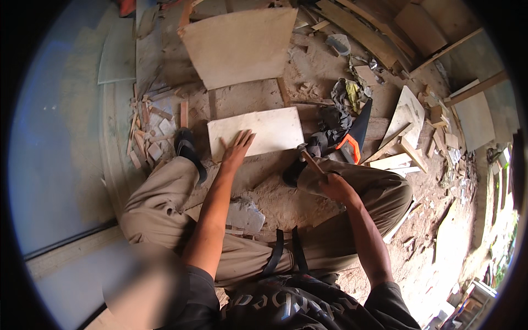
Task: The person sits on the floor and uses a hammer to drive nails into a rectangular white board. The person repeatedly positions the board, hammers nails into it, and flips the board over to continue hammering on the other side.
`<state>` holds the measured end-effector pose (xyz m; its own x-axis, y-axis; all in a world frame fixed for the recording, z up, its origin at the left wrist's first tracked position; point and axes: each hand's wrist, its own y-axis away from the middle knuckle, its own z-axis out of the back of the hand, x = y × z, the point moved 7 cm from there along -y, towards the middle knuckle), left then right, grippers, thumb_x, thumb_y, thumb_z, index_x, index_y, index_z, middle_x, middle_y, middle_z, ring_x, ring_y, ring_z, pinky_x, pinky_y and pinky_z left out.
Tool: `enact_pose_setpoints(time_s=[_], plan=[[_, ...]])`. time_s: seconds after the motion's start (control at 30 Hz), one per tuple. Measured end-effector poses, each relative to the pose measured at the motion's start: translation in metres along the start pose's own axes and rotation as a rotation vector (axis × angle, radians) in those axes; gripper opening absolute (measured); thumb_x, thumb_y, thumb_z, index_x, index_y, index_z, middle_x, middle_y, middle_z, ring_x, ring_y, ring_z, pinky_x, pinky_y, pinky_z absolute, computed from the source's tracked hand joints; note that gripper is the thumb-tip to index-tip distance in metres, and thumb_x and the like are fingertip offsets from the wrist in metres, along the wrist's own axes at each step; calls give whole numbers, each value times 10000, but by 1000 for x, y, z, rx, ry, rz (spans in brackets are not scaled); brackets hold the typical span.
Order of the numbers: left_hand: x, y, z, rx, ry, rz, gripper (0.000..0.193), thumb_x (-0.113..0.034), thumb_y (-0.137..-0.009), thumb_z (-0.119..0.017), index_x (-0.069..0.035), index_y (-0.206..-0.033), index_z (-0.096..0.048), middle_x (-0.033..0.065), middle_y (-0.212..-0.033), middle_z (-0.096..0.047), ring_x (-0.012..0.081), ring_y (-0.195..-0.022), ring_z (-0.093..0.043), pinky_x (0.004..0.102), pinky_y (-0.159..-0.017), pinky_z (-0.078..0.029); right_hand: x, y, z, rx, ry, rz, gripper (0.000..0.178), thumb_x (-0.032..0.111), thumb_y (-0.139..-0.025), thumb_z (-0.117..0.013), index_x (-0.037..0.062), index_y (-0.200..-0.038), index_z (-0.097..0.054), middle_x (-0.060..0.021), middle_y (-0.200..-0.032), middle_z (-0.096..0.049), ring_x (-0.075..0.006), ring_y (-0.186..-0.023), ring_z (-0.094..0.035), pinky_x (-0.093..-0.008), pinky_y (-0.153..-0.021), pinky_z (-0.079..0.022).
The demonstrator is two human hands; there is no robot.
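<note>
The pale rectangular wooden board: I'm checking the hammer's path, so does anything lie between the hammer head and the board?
Nothing visible does. The right hand holds the wooden-handled hammer with its head just off the pale rectangular wooden board, near its right lower corner. The left hand lies flat further left.

- No packages, labels, signs or screens show anywhere in this view, whether on the dirt floor, among the boards or near either hand.

Head-worn fisheye, looking steeply down — close over lap, floor beyond
</note>
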<state>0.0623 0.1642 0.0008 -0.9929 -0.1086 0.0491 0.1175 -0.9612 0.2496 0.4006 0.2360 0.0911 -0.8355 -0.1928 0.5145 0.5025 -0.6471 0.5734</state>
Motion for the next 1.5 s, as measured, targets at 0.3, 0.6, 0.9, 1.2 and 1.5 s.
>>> enact_pose_setpoints(time_s=[0.3,0.6,0.9,1.2,1.5], plan=[[-27,-6,-44,209,11,-1,861,-102,-847,-577,-165,-1523,-47,-11,-1597,60,195,-1470,-21,779,-1019,-170,11,-4,21,-51,133,1,384,324,-848,-597,-47,-943,-609,-260,-884,-647,-427,-905,-622,-487,-796,-485],[-112,-72,39,-89,677,-218,344,-115,-792,-568,-23,-1122,-596,182,-1110,-640,337,-1079,-589,459,-886,-485,-26,-1,79,-279,-15,-197,381,313,-881,-576,-57,-968,-603,-302,-941,-634,-432,-956,-611,-494,-809,-474],[-210,-172,45,-125,795,-182,290,-109,-822,-562,-30,-1091,-638,198,-1031,-603,386,-968,-596,444,-841,-493,-51,-54,92,-652,-293,-56,282,193,-912,-562,-62,-793,-556,-324,-773,-601,-498,-809,-600,-543,-667,-469],[-244,-244,-6,153,581,157,409,-332,-852,-548,-78,-1164,-623,216,-1120,-632,382,-1014,-613,479,-906,-482,-52,-48,111,-471,-429,-275,401,269,-923,-549,-127,-898,-608,-353,-796,-601,-491,-867,-607,-535,-709,-469],[-238,-264,-51,-28,962,305,330,-272,-844,-560,-90,-1109,-634,164,-1154,-637,348,-1108,-585,424,-946,-475,-54,-57,107,-406,-540,-305,349,279,-925,-551,-67,-880,-572,-233,-695,-561,-365,-681,-579,-446,-629,-438]])
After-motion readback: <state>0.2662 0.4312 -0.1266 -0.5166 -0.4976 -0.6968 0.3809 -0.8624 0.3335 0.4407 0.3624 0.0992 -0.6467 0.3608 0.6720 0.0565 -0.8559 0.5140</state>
